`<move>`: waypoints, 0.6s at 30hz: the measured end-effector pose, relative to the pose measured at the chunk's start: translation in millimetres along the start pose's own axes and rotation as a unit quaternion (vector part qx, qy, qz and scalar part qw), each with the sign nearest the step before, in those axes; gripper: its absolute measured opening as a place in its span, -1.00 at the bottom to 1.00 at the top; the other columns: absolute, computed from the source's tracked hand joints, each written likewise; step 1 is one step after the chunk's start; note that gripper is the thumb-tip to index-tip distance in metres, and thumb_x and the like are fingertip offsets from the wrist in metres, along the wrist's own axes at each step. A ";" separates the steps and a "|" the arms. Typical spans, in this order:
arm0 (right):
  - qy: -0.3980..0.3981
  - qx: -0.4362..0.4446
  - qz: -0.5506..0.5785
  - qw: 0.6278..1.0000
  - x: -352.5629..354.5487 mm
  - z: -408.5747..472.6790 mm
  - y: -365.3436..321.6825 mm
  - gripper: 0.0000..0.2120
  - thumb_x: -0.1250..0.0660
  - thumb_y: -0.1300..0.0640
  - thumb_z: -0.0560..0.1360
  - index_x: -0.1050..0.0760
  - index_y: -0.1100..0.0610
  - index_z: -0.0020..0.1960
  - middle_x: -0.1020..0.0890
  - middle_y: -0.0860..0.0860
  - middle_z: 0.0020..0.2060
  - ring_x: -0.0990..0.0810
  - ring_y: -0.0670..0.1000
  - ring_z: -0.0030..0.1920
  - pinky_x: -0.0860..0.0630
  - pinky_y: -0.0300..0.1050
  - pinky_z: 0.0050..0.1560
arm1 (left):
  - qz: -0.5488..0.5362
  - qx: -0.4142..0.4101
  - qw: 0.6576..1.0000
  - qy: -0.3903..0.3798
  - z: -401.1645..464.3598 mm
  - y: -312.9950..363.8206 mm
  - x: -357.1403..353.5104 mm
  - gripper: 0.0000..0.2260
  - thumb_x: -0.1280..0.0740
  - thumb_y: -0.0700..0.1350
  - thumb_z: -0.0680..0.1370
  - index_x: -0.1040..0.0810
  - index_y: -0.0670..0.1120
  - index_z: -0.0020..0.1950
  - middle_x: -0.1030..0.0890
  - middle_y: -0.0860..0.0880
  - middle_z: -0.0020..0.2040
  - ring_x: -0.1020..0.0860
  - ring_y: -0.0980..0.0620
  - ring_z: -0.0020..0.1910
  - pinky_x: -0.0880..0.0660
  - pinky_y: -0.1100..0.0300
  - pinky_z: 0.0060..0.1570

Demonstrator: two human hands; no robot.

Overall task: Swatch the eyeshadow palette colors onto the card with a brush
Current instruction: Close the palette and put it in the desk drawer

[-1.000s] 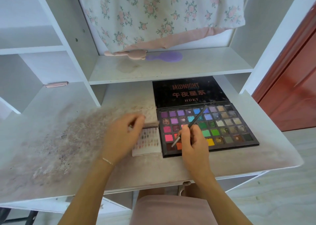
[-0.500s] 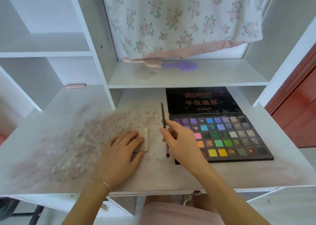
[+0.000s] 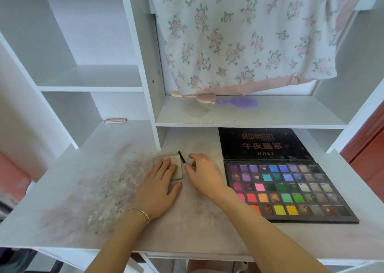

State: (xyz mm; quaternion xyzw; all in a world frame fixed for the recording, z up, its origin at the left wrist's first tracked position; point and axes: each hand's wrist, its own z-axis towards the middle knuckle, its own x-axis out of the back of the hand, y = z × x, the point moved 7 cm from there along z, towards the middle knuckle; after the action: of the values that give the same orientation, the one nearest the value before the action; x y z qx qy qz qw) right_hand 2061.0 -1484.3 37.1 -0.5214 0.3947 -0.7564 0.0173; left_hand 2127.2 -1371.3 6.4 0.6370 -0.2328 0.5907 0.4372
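The card [image 3: 176, 166] lies on the powder-stained desk [image 3: 83, 189] just left of the open eyeshadow palette [image 3: 288, 189], pinned under the left hand [image 3: 158, 187] — fingers straight and flat on it, presumably so it won't slide under a stroke. The right hand [image 3: 204, 175] pinches the thin dark brush [image 3: 181, 157] between thumb and forefinger, the other fingers loosely curled — one end sits at the card's right edge.
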 end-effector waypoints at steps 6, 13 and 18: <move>0.033 0.040 -0.047 0.998 37.4 -13.4 32.8 -0.63 -0.15 0.05 0.56 -0.35 0.10 0.34 -0.49 0.06 0.21 -0.40 0.04 0.22 -0.34 -0.05 0.24 | -0.019 -0.004 0.998 0.061 0.6 2.4 11.2 -0.53 -0.09 0.13 0.60 -0.25 -0.02 0.47 -0.16 0.01 0.51 0.01 0.06 0.51 0.27 0.18 0.41; -0.007 -0.014 -0.231 0.973 76.3 -14.3 104.5 -0.60 -0.04 -0.09 0.57 -0.32 -0.01 0.36 -0.37 0.01 0.26 -0.28 0.04 0.25 -0.25 -0.04 0.23 | -0.011 0.013 0.985 0.173 -6.1 21.9 42.2 -0.44 0.00 0.13 0.48 -0.54 -0.16 0.24 -0.50 -0.09 0.30 -0.38 -0.07 0.36 0.06 -0.09 0.42; -0.029 0.010 -0.259 0.965 76.5 -24.1 110.0 -0.57 -0.02 -0.12 0.57 -0.28 -0.02 0.39 -0.35 -0.01 0.25 -0.26 0.01 0.21 -0.25 -0.10 0.19 | -0.027 -0.034 0.972 0.232 -9.5 47.6 59.2 -0.60 -0.14 -0.01 0.47 -0.60 -0.20 0.12 -0.57 -0.16 0.19 -0.47 -0.18 0.25 -0.25 -0.11 0.29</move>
State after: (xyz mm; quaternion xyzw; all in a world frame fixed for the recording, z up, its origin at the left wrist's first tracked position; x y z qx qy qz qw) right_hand 1964.4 -1579.6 25.3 -0.6272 0.2375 -0.7237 -0.1627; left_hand 2094.7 -1374.6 75.6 0.4732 -0.1281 0.7020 0.5166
